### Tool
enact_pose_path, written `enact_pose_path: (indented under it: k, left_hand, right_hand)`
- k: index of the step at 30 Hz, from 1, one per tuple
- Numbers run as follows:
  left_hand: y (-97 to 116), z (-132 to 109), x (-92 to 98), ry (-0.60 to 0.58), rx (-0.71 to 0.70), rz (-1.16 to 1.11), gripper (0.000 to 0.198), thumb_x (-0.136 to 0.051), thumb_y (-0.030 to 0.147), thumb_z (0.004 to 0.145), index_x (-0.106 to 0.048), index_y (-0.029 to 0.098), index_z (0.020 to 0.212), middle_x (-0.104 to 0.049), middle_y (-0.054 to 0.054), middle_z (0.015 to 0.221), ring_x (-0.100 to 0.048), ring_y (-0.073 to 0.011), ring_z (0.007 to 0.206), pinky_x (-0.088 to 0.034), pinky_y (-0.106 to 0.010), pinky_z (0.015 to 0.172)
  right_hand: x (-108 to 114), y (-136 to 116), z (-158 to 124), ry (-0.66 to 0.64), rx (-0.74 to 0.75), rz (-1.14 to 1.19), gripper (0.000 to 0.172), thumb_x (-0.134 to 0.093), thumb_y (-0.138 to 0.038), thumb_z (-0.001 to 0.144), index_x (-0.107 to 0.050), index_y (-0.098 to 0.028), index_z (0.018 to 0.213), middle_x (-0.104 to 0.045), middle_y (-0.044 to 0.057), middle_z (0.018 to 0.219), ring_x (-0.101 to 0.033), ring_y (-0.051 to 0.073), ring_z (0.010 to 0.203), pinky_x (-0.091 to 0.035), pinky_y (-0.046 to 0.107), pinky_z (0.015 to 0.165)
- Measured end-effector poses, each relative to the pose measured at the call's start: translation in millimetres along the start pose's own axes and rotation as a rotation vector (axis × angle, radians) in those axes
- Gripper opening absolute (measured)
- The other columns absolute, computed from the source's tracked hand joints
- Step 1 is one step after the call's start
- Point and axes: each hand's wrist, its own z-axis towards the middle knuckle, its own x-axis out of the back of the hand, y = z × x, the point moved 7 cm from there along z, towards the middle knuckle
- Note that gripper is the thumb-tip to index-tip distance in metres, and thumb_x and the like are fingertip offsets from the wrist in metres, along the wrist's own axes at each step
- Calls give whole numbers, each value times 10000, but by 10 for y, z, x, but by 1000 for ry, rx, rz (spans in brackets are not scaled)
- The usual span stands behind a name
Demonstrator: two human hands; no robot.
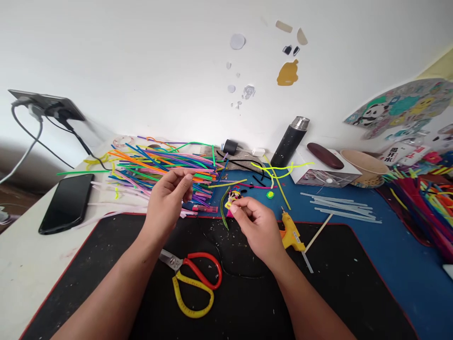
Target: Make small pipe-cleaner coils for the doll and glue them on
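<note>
My left hand (173,191) is raised over the front of the pipe cleaner pile (166,165), thumb and forefinger pinched together. Whatever it may hold is too small to make out. My right hand (256,226) is also pinched, its fingertips overlapping a small colourful figure (234,192) with blue, black, yellow and pink parts. Whether the fingers grip the figure or are just in front of it, I cannot tell. A green fuzzy strip (223,208) lies left of the figure. Below my left hand are scissors (194,283) with one red and one yellow handle.
A yellow glue gun (292,233) lies right of my right hand, near glue sticks (343,208) and a wooden stick (318,233). Behind stand a black flask (288,144), a white box (322,172) and a bowl (368,165). A phone (67,203) lies at the left.
</note>
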Motion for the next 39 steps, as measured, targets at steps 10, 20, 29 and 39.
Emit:
enact_pose_path:
  k: [10, 20, 29, 39]
  left_hand:
    - [56, -1, 7, 3, -49, -35, 139, -762, 329, 922, -739, 193, 940, -595, 21, 673, -508, -113, 568, -387, -235, 529]
    - [73, 111, 235, 163, -86, -118, 163, -759, 253, 889, -722, 179, 1030, -598, 38, 658, -523, -113, 551, -414, -234, 542]
    - [145, 100, 274, 203, -111, -171, 146, -751, 262, 888, -727, 197, 1017, -577, 37, 682, -527, -112, 569, -416, -238, 547]
    - [204, 112, 349, 239, -128, -208, 124, -742, 272, 912, -736, 191, 1006, -565, 40, 652, -507, -107, 557, -396, -236, 541]
  right_hand:
    - [-11, 193, -386, -200, -7, -645, 255, -557, -338, 1013, -767, -219, 930, -588, -27, 570, -548, 162, 548, -306, 293, 594]
    - [-60, 275, -426, -302, -76, -869, 206, -580, -266, 1035, -775, -232, 979, -719, 8, 667, -691, 217, 687, -279, 310, 602]
    - [-118, 297, -413, -341, -95, -937, 169, -608, -240, 1041, -765, -231, 981, -799, 27, 789, -746, 234, 770, -283, 322, 622]
    - [-257, 261, -315, -357, -101, -959, 168, -609, -244, 1042, -770, -225, 1000, -803, 38, 810, -750, 238, 787, -280, 323, 616]
